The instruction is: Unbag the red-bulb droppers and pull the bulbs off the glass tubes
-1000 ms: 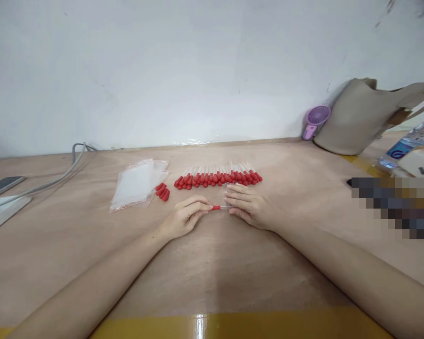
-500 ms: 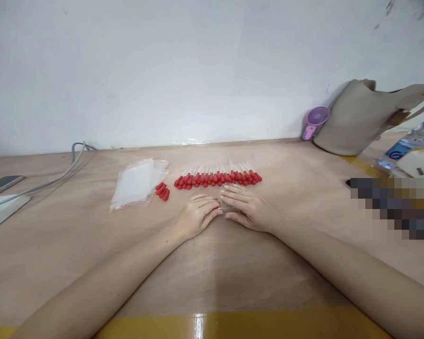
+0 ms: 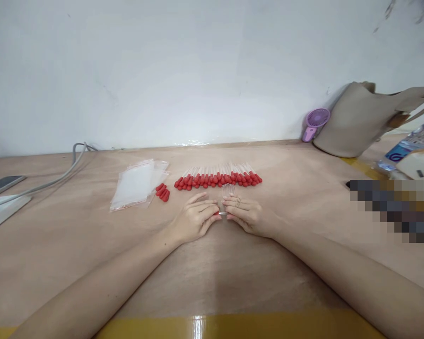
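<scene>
My left hand (image 3: 198, 217) pinches a red rubber bulb, mostly hidden by the fingertips. Between the two hands a short stretch of clear glass tube (image 3: 222, 213) shows, lying level with its left end at the bulb. The thumb and fingers of my right hand (image 3: 245, 213) are closed on the tube's other end. Just beyond the right fingertips lie several loose glass tubes (image 3: 228, 189), partly covered by that hand. Farther back, a row of glass droppers with red bulbs (image 3: 217, 179) points its thin tips to the wall. Several loose red bulbs (image 3: 162, 192) rest left of the row.
Clear zip bags (image 3: 133, 183) are stacked at the left. A grey cable (image 3: 61, 178) runs to a white power strip (image 3: 7, 212) at the far left. Against the wall on the right stand a purple fan (image 3: 316, 123) and a beige bag (image 3: 353, 120), with a plastic bottle (image 3: 406, 146) nearby.
Both hands have come slightly nearer to me, and my right hand has moved off the loose tubes. A tube is now pinched between the hands, with red showing at the left fingertips.
</scene>
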`<move>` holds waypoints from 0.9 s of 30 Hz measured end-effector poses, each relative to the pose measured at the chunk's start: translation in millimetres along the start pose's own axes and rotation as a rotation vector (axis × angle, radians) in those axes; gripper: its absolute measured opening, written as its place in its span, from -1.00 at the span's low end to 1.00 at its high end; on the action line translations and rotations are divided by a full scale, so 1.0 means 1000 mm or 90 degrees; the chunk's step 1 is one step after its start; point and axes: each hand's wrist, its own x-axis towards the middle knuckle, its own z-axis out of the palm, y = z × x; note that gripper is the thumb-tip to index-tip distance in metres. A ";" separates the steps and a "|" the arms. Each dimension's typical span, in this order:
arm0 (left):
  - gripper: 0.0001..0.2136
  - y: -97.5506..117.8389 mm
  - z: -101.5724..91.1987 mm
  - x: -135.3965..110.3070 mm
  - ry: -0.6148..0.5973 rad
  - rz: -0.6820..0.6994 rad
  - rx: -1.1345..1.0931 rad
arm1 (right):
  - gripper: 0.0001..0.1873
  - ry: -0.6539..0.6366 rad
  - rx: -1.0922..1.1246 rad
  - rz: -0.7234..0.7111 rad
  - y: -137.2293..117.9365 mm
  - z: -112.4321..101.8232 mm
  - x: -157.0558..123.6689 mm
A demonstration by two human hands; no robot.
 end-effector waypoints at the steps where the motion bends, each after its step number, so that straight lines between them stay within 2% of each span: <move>1: -0.92 0.000 0.000 0.000 -0.001 0.000 -0.004 | -0.76 -0.001 -0.006 -0.001 -0.001 -0.001 0.001; 16: -0.87 0.000 -0.004 -0.007 -0.062 -0.041 -0.052 | -0.76 0.031 -0.054 -0.046 -0.004 -0.004 -0.001; 23: -0.89 0.002 -0.008 -0.008 -0.050 -0.004 -0.056 | -0.74 0.037 -0.048 -0.060 -0.005 -0.006 -0.005; 27: -0.88 -0.004 -0.012 -0.014 -0.031 -0.034 -0.034 | -0.76 0.047 -0.026 -0.028 -0.001 -0.010 -0.008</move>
